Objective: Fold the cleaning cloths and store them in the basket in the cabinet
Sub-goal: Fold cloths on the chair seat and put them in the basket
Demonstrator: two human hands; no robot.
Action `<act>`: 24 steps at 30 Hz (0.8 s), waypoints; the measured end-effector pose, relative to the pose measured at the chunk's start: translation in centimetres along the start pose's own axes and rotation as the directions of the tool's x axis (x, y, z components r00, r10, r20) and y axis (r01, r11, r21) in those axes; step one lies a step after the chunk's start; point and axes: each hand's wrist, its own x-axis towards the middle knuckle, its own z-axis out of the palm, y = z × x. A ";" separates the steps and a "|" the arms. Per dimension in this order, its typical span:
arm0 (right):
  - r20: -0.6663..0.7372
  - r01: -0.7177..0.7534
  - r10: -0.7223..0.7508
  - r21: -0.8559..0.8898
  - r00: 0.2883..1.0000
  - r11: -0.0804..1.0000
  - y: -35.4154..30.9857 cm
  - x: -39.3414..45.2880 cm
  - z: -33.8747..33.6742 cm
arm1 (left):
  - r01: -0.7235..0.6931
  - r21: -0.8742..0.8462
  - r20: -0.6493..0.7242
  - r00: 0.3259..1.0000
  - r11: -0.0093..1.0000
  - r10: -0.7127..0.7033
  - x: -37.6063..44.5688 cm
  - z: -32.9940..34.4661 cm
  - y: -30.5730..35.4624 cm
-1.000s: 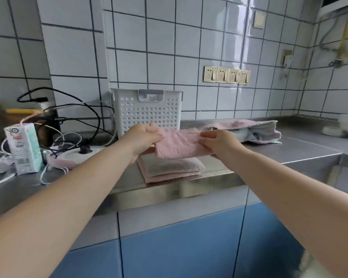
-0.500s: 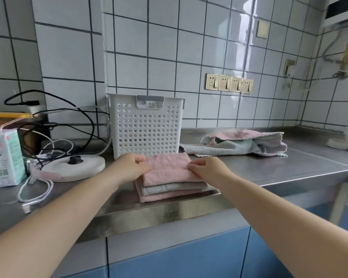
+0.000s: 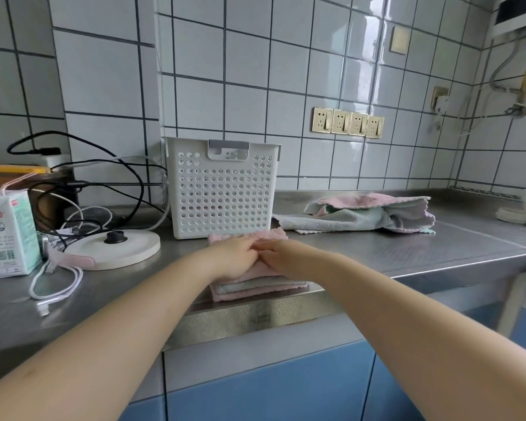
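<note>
1. I have both hands flat on the folded stack; the left hand and right hand lie palm down, fingertips meeting over the top pink cloth, pressing rather than pinching.
2. The stack sits at the front edge of the steel desk, just in front of the white perforated basket; the unfolded cloths lie in a heap to the right, near the basket but apart from it.
3. Risk, as I judge it: the stack is close to the desk's lip, so a push toward me could tip the lower layers over the edge; uneven pressure could skew the layers and undo the fold.
4. Lifting the stack carelessly could let the middle pale-green layer slide out; the white cable and kettle base on the left could snag a sweeping elbow.
5. The basket is on the desk, not in a cabinet; that step is not yet done.
6. Writing: the carton carries a round logo, a red label and a QR code; its text is too small for me to read; I see no other legible brand.
</note>
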 end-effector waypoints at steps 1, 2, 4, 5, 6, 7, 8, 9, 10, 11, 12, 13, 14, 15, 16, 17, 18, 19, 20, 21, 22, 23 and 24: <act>0.004 -0.013 0.013 -0.004 1.000 1.000 0.2 -0.1 0.1 | 0.014 0.019 0.001 1.000 1.000 -0.014 -0.1 0.3 -0.1; 0.009 -0.030 0.030 -0.002 1.000 1.000 0.4 -0.3 0.2 | 0.029 0.034 0.007 1.000 0.999 -0.030 -0.2 0.5 -0.2; -0.012 -0.021 0.022 0.031 1.000 0.999 0.9 -0.6 0.5 | 0.056 0.035 -0.001 0.998 0.998 -0.056 -0.2 0.7 -0.2; -0.032 -0.020 0.022 0.062 0.999 0.998 1.1 -0.5 0.5 | 0.063 0.025 -0.013 0.998 0.998 -0.062 0.0 0.8 -0.1; -0.037 -0.038 0.042 0.101 0.998 0.994 1.3 -0.4 0.6 | 0.061 0.018 -0.025 0.998 0.998 -0.060 0.0 0.7 0.0; -0.041 -0.052 0.058 0.134 0.997 0.990 1.6 0.0 0.7 | 0.065 0.013 -0.028 0.998 0.998 -0.065 0.0 0.6 0.0; -0.061 -0.072 0.086 0.205 0.994 0.976 1.8 0.2 0.7 | 0.064 0.012 -0.027 0.998 0.998 -0.064 -0.1 0.5 0.1; -0.056 -0.069 0.083 0.227 0.995 0.971 2.0 0.5 0.8 | 0.066 0.005 -0.027 0.997 0.998 -0.066 -0.1 0.4 0.1; -0.049 -0.050 0.064 0.235 0.997 0.971 2.2 0.8 0.9 | 0.074 -0.003 -0.023 0.997 0.997 -0.074 -0.1 0.5 0.0; -0.046 -0.035 0.046 0.217 0.998 0.976 2.5 1.2 1.2 | 0.079 -0.009 -0.025 0.997 0.997 -0.079 -0.2 0.5 0.0; -0.057 -0.012 0.023 0.198 0.998 0.980 2.8 1.5 1.5 | 0.091 -0.015 -0.027 0.995 0.996 -0.092 -0.2 0.7 0.0; -0.063 0.028 -0.019 0.137 0.998 0.990 3.0 1.6 1.6 | 0.109 -0.027 -0.031 0.993 0.994 -0.110 -0.3 0.9 0.0; -0.077 0.071 -0.062 0.112 0.995 0.991 3.2 1.5 1.7 | 0.137 -0.046 -0.035 0.990 0.990 -0.139 -0.4 1.0 0.0; -0.065 0.110 -0.103 0.107 0.993 0.988 3.7 1.7 1.9 | 0.184 -0.057 -0.031 0.982 0.981 -0.186 -0.3 1.2 0.1; -0.051 0.135 -0.131 0.089 0.990 0.987 4.1 1.7 2.0 | 0.231 -0.066 -0.025 0.972 0.971 -0.233 -0.3 1.3 0.0; -0.050 0.152 -0.148 0.089 0.988 0.984 4.5 1.7 2.0 | 0.281 -0.085 -0.011 0.959 0.956 -0.283 -0.1 1.3 0.0; -0.079 0.143 -0.135 0.116 0.988 0.983 4.8 1.5 2.0 | 0.324 -0.124 0.010 0.946 0.938 -0.325 0.0 1.4 -0.2; -0.100 0.114 -0.099 0.150 0.990 0.982 4.9 1.1 1.9 | 0.362 -0.179 0.029 0.931 0.915 -0.363 -0.2 1.5 -0.2; -0.113 0.089 -0.068 0.184 0.991 0.979 5.0 0.9 1.7 | 0.399 -0.244 0.050 0.916 0.884 -0.399 -0.4 1.5 -0.2; -0.120 0.065 -0.039 0.217 0.992 0.974 5.1 0.6 1.5 | 0.424 -0.305 0.053 0.902 0.853 -0.429 -0.8 1.4 0.0; -0.109 0.034 -0.006 0.261 0.994 0.965 5.1 0.3 1.0 | 0.442 -0.372 0.038 0.886 0.816 -0.462 -1.3 1.1 0.1; -0.072 -0.010 0.034 0.314 0.997 0.949 5.0 -0.1 0.3 | 0.442 -0.430 0.005 0.873 0.787 -0.487 -1.9 0.8 0.3; -0.013 -0.072 0.083 0.383 0.996 0.921 4.9 -0.2 -0.6 | 0.449 -0.479 -0.012 0.856 0.754 -0.517 -2.5 0.0 0.6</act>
